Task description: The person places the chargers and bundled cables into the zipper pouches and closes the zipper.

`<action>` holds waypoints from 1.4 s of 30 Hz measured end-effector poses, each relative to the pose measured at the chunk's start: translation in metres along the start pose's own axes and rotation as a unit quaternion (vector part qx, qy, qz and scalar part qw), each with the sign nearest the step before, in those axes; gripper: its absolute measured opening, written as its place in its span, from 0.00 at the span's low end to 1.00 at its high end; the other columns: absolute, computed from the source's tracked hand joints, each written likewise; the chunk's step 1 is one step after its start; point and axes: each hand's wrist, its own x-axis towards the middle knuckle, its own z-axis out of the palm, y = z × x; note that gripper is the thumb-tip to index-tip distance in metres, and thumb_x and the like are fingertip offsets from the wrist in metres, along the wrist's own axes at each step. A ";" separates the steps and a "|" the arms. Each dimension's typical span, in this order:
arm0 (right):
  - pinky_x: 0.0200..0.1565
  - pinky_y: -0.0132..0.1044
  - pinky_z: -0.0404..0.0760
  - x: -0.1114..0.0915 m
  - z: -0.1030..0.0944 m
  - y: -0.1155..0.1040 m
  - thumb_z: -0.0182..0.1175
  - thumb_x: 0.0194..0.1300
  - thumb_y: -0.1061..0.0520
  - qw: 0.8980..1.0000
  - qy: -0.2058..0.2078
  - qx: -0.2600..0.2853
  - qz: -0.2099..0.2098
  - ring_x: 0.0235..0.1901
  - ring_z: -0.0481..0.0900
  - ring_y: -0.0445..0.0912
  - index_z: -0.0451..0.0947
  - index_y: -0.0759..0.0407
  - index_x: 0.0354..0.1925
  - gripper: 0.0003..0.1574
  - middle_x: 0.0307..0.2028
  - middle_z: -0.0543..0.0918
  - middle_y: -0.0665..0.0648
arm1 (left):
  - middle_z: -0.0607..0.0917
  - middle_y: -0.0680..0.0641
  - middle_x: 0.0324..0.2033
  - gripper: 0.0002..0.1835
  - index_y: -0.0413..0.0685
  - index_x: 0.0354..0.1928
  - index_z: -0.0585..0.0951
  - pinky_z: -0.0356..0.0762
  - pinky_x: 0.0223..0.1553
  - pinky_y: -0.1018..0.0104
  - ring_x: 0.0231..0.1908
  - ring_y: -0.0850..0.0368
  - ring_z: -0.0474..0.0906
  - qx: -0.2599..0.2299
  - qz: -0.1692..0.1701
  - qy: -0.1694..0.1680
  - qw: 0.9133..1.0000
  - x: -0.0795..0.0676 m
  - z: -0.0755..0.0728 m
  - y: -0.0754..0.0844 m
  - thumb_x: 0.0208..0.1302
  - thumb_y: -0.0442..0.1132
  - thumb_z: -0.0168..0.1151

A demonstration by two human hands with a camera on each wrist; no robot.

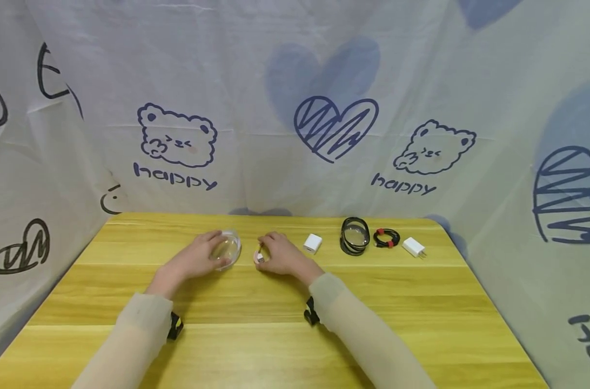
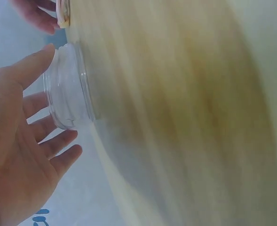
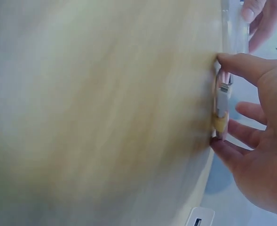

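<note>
In the head view my left hand (image 1: 198,256) holds the left side of a whitish, glossy coiled cable (image 1: 235,240) on the table, thumb at the near edge and fingers at the far one. The left wrist view shows this coil (image 2: 67,89) standing in stacked loops, with the lower fingers spread. My right hand (image 1: 282,255) pinches a small pinkish coiled USB cable (image 1: 257,259) between thumb and fingertips. Its metal plug (image 3: 222,101) and a yellow tie (image 3: 220,123) show in the right wrist view. Both coils lie close together.
Right of my right hand stands a white charger block (image 1: 312,243). Farther right lie a large black coiled cable (image 1: 342,240), a smaller black cable with red ties (image 1: 394,237) and a white plug adapter (image 1: 414,247). A printed cloth (image 1: 256,162) hangs behind the wooden table (image 1: 246,346).
</note>
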 end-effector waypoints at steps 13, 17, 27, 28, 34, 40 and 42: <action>0.70 0.45 0.72 -0.032 -0.006 -0.004 0.73 0.61 0.45 0.999 -0.037 0.022 -0.001 0.70 0.69 0.56 0.73 0.60 0.71 0.45 0.70 0.71 0.60 | 0.67 0.28 0.70 0.48 0.31 0.74 0.67 0.68 0.66 0.29 0.67 0.28 0.67 -0.034 -0.013 -0.023 0.999 -0.016 0.004 0.012 0.60 0.51 0.77; 0.71 0.44 0.72 -0.041 -0.007 -0.005 0.74 0.61 0.46 0.999 -0.047 0.023 -0.008 0.69 0.69 0.55 0.73 0.60 0.71 0.45 0.71 0.71 0.60 | 0.67 0.29 0.69 0.52 0.31 0.74 0.66 0.70 0.65 0.29 0.67 0.29 0.66 -0.040 -0.014 -0.023 0.999 -0.019 0.005 0.016 0.55 0.52 0.80; 0.72 0.44 0.70 -0.056 -0.010 -0.005 0.76 0.59 0.48 0.998 -0.053 0.018 -0.027 0.70 0.70 0.56 0.74 0.63 0.70 0.46 0.69 0.73 0.63 | 0.65 0.32 0.74 0.61 0.35 0.78 0.61 0.70 0.64 0.28 0.67 0.35 0.62 -0.056 -0.018 -0.041 0.997 -0.024 0.010 0.027 0.48 0.55 0.83; 0.73 0.44 0.70 -0.056 -0.010 -0.004 0.76 0.58 0.48 0.998 -0.053 0.018 -0.027 0.70 0.70 0.57 0.74 0.63 0.70 0.46 0.69 0.73 0.63 | 0.66 0.33 0.74 0.61 0.36 0.78 0.61 0.71 0.64 0.28 0.66 0.36 0.63 -0.059 -0.019 -0.042 0.997 -0.024 0.011 0.028 0.48 0.55 0.84; 0.73 0.45 0.70 -0.061 -0.012 -0.004 0.77 0.55 0.49 0.998 -0.051 0.025 -0.026 0.69 0.70 0.57 0.75 0.62 0.68 0.46 0.68 0.75 0.63 | 0.68 0.34 0.73 0.62 0.39 0.79 0.62 0.71 0.63 0.28 0.65 0.37 0.63 -0.068 -0.017 -0.036 0.997 -0.024 0.013 0.034 0.46 0.58 0.84; 0.72 0.46 0.71 -0.066 -0.014 -0.005 0.78 0.55 0.50 0.998 -0.046 0.035 -0.029 0.68 0.72 0.57 0.76 0.63 0.67 0.45 0.67 0.76 0.63 | 0.68 0.33 0.71 0.60 0.39 0.78 0.64 0.71 0.64 0.29 0.67 0.35 0.62 -0.066 -0.010 -0.021 0.998 -0.024 0.015 0.038 0.48 0.58 0.83; 0.71 0.46 0.72 -0.067 -0.014 -0.005 0.78 0.54 0.50 0.998 -0.046 0.035 -0.029 0.67 0.73 0.57 0.76 0.62 0.67 0.45 0.67 0.76 0.63 | 0.69 0.33 0.70 0.59 0.39 0.78 0.64 0.71 0.64 0.29 0.67 0.35 0.62 -0.068 -0.011 -0.015 0.998 -0.024 0.016 0.039 0.49 0.58 0.83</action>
